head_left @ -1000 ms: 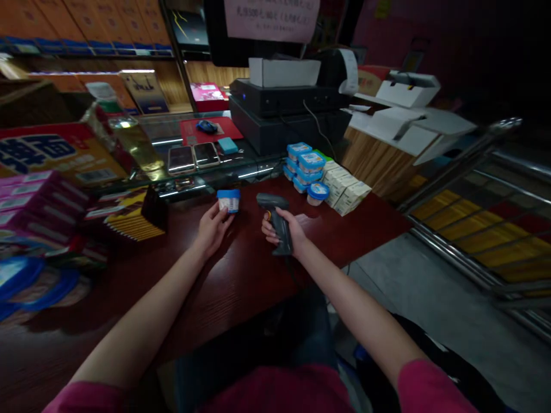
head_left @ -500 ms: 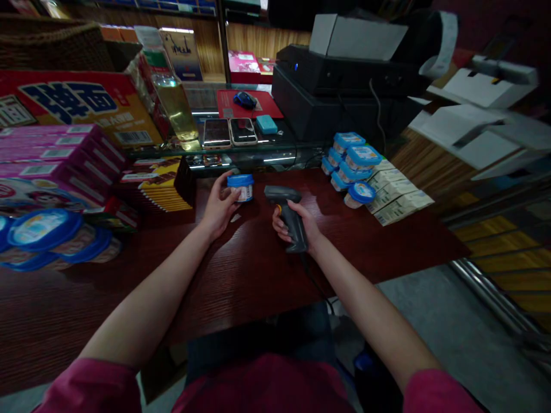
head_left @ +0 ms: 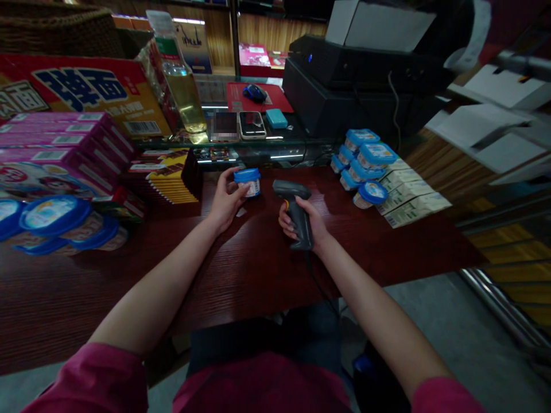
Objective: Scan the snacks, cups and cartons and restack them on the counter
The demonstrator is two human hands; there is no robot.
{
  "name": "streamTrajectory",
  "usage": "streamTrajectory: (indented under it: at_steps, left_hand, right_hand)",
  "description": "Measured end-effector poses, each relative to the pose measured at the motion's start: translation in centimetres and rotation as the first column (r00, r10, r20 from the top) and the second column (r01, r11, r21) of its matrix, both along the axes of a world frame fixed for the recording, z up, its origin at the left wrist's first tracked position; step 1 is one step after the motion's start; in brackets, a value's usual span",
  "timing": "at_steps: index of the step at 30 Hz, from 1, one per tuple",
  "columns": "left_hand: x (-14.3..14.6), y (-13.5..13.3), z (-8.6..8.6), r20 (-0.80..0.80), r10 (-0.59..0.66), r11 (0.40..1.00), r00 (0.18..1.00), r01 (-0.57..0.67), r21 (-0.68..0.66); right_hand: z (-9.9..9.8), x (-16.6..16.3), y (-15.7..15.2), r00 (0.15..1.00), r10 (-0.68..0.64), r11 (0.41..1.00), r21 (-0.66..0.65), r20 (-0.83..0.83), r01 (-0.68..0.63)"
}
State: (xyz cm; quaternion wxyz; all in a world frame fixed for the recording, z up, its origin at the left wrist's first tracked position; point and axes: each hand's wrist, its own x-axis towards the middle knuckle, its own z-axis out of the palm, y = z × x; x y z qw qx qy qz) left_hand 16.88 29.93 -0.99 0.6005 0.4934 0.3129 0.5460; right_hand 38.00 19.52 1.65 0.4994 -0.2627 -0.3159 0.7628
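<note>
My left hand (head_left: pixel 228 202) grips a small blue-lidded tub (head_left: pixel 249 182) from its left side, its label turned toward the right. In my right hand (head_left: pixel 307 222) is a dark grey barcode scanner (head_left: pixel 299 215), fingers wrapped round the handle near the yellow trigger. The scanner's head points left toward the tub, with a gap between them. Its cable hangs down past the counter's front edge. Right of the scanner stands a group of similar blue-lidded tubs (head_left: pixel 371 194), some stacked, beside pale green-and-white packs (head_left: pixel 415 198).
On the left of the brown counter (head_left: pixel 241 275) are more tubs (head_left: pixel 55 215), pink boxes (head_left: pixel 51 155) and yellow-brown packs (head_left: pixel 172 178). Behind, a glass shelf carries a bottle (head_left: pixel 185 94), two phones, a light-blue case (head_left: pixel 276 119) and a mouse (head_left: pixel 255 93). Black machines (head_left: pixel 357 97) stand at the back right.
The whole view has shifted, so things appear a little further right. Both hands keep their holds on the tub and the scanner, with almost no change between them.
</note>
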Motion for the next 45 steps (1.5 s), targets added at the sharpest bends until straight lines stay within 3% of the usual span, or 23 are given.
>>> streamTrajectory:
  at_steps: [4, 8, 12, 14, 19, 27, 31, 36, 45]
  left_hand:
    - [0.3, -0.1, -0.2, -0.01, 0.068, 0.997, 0.998, -0.068, 0.033]
    - [-0.3, -1.5, 0.5, -0.071, 0.157, 0.974, 0.985, -0.143, 0.174]
    - [-3.0, -4.0, 2.1, -0.151, 0.184, 0.937, 0.971, -0.127, 0.325]
    - [-5.1, -5.3, 2.9, -0.209, 0.254, 0.909, 0.944, -0.159, 0.386]
    - [-11.6, -8.1, 5.3, -0.301, 0.461, 0.793, 0.835, -0.236, 0.561]
    - [-21.2, -11.6, 10.0, -0.265, 0.618, 0.699, 0.74, -0.364, 0.616]
    - [-25.4, -11.9, 11.6, -0.294, 0.708, 0.631, 0.642, -0.389, 0.671]
    - [-28.5, -10.5, 11.6, -0.357, 0.764, 0.599, 0.537, -0.386, 0.702]
    - [-28.9, -9.2, 10.1, -0.32, 0.76, 0.607, 0.565, -0.444, 0.659]
  right_hand:
    - [0.1, 0.3, 0.0, 1.0, -0.001, 1.0, -0.031, -0.015, 0.0]
    - [0.4, 0.6, -0.4, 1.0, -0.022, 0.999, -0.049, -0.018, 0.021]
    - [0.9, 0.1, -1.0, 1.0, -0.012, 0.998, -0.065, -0.001, 0.012]
    - [1.0, -0.9, -1.0, 1.0, 0.003, 0.998, -0.064, -0.016, -0.004]
    - [1.2, -6.8, -0.4, 0.991, 0.117, 0.992, -0.042, -0.062, -0.119]
    - [1.2, -18.0, 0.1, 0.96, 0.239, 0.962, -0.096, -0.146, -0.254]
    - [1.3, -21.9, -0.3, 0.946, 0.276, 0.948, -0.115, -0.169, -0.297]
    - [1.3, -24.9, -0.6, 0.932, 0.331, 0.932, -0.106, -0.149, -0.348]
    - [0.9, -25.8, -0.3, 0.934, 0.324, 0.937, -0.085, -0.148, -0.339]
